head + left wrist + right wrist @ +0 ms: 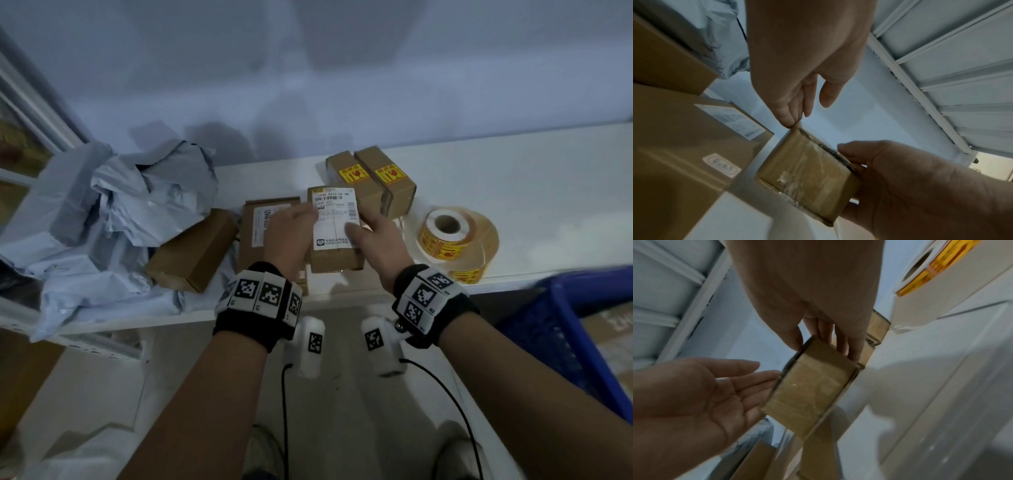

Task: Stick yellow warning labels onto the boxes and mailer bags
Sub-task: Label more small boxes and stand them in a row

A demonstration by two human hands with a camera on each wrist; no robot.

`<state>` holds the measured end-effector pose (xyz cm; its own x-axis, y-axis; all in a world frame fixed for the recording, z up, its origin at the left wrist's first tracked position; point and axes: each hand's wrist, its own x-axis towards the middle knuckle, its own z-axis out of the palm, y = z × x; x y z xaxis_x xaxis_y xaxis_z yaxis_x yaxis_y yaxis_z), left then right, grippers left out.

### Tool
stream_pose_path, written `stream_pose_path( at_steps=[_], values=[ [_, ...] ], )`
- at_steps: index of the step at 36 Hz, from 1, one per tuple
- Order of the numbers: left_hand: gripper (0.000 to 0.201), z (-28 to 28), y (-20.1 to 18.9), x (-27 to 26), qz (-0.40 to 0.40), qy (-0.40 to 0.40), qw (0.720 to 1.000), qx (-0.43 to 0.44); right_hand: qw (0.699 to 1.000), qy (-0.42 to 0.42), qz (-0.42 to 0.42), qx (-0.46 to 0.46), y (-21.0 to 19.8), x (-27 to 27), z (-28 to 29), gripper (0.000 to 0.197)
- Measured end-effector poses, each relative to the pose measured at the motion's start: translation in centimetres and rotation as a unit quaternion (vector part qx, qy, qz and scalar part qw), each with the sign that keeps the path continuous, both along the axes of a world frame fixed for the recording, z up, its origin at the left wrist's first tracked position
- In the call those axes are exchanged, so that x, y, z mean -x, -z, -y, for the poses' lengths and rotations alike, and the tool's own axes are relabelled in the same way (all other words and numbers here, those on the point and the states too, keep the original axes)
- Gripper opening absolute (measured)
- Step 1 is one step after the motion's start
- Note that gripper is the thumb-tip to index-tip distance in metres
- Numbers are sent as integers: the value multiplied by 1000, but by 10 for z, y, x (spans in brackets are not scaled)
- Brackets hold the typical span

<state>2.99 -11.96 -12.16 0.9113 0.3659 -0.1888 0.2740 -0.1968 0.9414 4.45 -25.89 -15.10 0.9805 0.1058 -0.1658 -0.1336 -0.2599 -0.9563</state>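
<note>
A small cardboard box [337,260] with a white shipping label on top is lifted just above the white shelf [513,178]. My right hand [371,233] grips its right side, thumb on top [849,152] and fingers underneath [851,350]. My left hand [294,229] is flat, its straight fingertips [795,123] touching the box's left edge [809,392]. A roll of yellow warning labels [452,236] lies to the right of my hands. Two boxes [346,171] [387,178] behind the held one each carry a yellow label.
A flat box with a shipping label [260,233] and a plain brown box [195,253] lie to the left. Beyond them is a heap of grey mailer bags [120,212]. A blue crate [582,325] stands below the shelf at the right.
</note>
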Motion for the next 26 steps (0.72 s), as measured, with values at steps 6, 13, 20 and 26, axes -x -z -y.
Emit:
stream_pose_path(
  at_steps=[6, 13, 20, 26],
  values=[
    [14, 14, 2, -6, -16, 15, 1000, 15, 1000, -16, -15, -19, 1, 1, 27, 37],
    [20, 24, 15, 1, -98, 8, 994, 38, 997, -64, -43, 22, 23, 2, 36, 44],
    [17, 25, 26, 4, -107, -19, 991, 79, 993, -86, -38, 65, 35, 3, 35, 45],
    [11, 26, 24, 3, -74, -4, 995, 70, 994, -62, -26, 81, 32, -6, 37, 34]
  ],
)
